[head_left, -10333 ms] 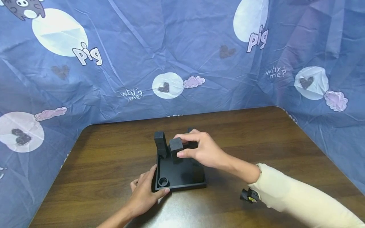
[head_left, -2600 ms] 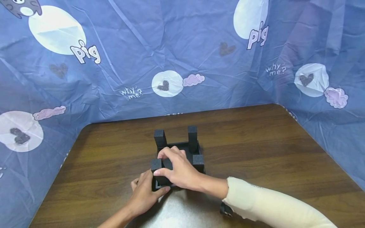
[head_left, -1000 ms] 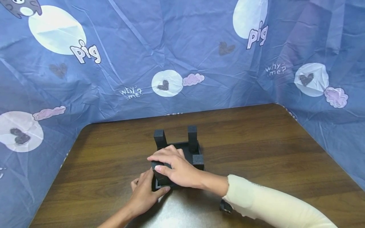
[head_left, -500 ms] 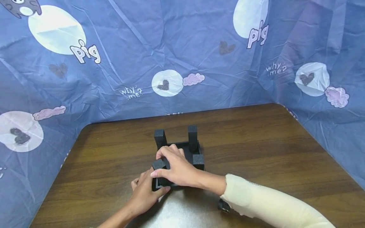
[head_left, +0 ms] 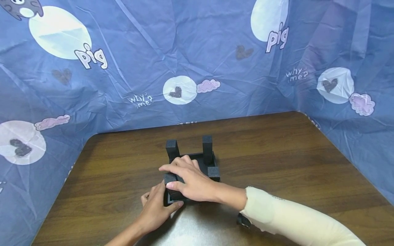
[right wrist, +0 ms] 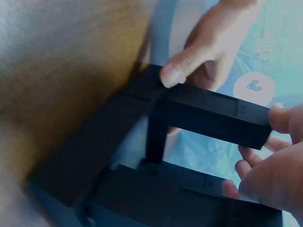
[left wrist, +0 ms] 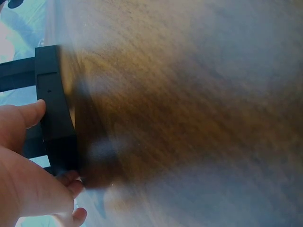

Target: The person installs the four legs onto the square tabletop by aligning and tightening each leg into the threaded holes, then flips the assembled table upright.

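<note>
A square black tray-like base (head_left: pixel 200 165) lies on the table with upright black posts at its corners, like a small table upside down. My left hand (head_left: pixel 155 208) grips its near-left corner, thumb on the front edge and fingers along the left side. At that corner stands a black post (head_left: pixel 176 193). My right hand (head_left: pixel 195 181) holds its upper end, thumb against the near face and the index finger stretched out above. In the right wrist view, thumb and fingertips meet the end of this post (right wrist: pixel 213 113). The base's near-left socket is hidden.
Other posts stand at the far left (head_left: pixel 172 147), far right (head_left: pixel 207 147) and near right (head_left: pixel 213 173) corners. The wooden table (head_left: pixel 277 153) reaches back to a blue printed cloth (head_left: pixel 215 51). A small black device (head_left: pixel 243 220) sits under the right sleeve.
Ten seconds ago the near-left corner showed only a round socket; now a post stands there. Over the last second the post's top has turned and my right fingers have shifted around it. Left hand unchanged.
</note>
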`<state>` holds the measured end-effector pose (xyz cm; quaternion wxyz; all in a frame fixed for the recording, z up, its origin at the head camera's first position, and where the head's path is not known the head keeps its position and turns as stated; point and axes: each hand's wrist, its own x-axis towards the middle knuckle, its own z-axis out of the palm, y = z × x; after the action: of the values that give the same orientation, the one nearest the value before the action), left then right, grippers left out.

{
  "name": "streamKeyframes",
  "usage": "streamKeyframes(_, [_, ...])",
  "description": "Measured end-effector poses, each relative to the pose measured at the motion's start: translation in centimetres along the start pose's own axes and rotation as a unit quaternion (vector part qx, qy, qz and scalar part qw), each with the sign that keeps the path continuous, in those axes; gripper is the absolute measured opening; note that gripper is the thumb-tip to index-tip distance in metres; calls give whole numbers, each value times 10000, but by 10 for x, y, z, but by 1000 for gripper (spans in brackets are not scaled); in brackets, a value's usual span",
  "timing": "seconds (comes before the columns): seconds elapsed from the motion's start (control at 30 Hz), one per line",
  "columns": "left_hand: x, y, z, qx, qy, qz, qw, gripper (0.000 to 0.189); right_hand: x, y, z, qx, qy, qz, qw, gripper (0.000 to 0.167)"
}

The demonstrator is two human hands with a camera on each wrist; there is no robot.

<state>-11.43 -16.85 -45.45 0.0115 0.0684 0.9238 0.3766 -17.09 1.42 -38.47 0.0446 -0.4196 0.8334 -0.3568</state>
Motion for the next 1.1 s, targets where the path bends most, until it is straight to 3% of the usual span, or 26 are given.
streamKeyframes(0.23, [-1, 0, 0, 5, 11, 25, 10000, 72, 0, -5, -4, -289, 82, -302, 9991, 36])
streamKeyframes(0.37, [-1, 0, 0, 2, 23, -4, 10000, 66, 1, -6, -1, -180, 244, -137, 9994, 34])
streamKeyframes(0.6, [-2, -1, 0, 74, 40, 47, 10000, 80, 4, -3, 8, 217, 589, 313, 9975, 37])
streamKeyframes(0.8, [-2, -1, 1, 67, 33, 22, 10000, 71, 3, 0, 11, 383, 495, 493, 9968, 34])
streamKeyframes(1.1, [-1, -1, 0, 15, -71, -27, 10000, 80, -5, 5, 8, 667, 292, -174, 9972, 40])
